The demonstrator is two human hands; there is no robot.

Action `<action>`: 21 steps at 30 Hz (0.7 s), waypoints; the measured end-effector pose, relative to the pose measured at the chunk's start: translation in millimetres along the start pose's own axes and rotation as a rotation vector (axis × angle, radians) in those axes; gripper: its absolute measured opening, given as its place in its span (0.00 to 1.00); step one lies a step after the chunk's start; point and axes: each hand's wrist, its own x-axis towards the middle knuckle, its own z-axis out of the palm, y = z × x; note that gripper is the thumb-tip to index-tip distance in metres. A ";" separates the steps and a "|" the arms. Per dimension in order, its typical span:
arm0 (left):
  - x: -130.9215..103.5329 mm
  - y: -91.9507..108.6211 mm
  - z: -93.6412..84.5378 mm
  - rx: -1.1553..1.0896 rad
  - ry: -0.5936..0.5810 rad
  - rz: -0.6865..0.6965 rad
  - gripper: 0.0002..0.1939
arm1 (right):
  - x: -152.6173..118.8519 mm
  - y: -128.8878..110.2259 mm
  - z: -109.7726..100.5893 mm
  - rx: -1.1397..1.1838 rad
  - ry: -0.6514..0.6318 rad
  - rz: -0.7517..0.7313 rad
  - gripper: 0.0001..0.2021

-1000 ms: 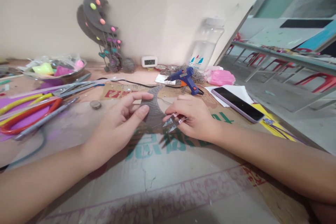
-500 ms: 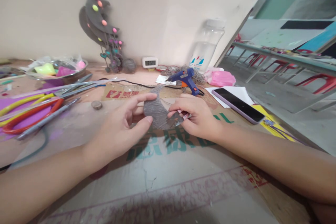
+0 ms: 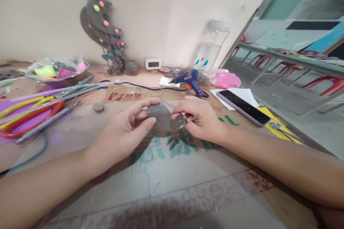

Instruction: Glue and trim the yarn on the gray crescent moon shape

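Note:
A crescent piece wrapped in grey yarn [image 3: 161, 116] is held above the cardboard between my two hands. My left hand [image 3: 134, 121] grips its left edge, thumb in front and fingers behind. At the crescent's right end, the fingers of my right hand [image 3: 200, 118] are pinched closed. Small white-and-red bits show between those fingers, with a pointed greyish tip below; I cannot make out what they are. Behind the hands lies a blue glue gun [image 3: 188, 80].
Cardboard [image 3: 161, 193] covers the table. Scissors [image 3: 32, 114] and a bowl of colourful pieces [image 3: 57, 73] lie left. A decorated crescent hanging [image 3: 100, 18] stands by the wall, near a clock [image 3: 153, 64]. A bottle [image 3: 211, 48] stands behind the phone [image 3: 243, 107].
The yarn-wrapped crescent has tilted, so its upper tip sits lower and it looks flatter. Both hands keep their grip and have hardly moved.

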 end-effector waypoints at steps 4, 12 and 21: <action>-0.9 1.8 0.1 0.020 0.018 -0.008 0.19 | -1.0 -0.1 0.0 0.005 0.005 -0.038 0.08; -1.4 4.2 -1.0 0.069 0.051 -0.003 0.17 | -0.8 -2.4 -0.9 -0.065 0.008 -0.104 0.08; -0.9 -1.9 -3.7 0.123 0.034 0.037 0.14 | -2.9 -3.4 -1.8 -0.182 0.020 -0.188 0.08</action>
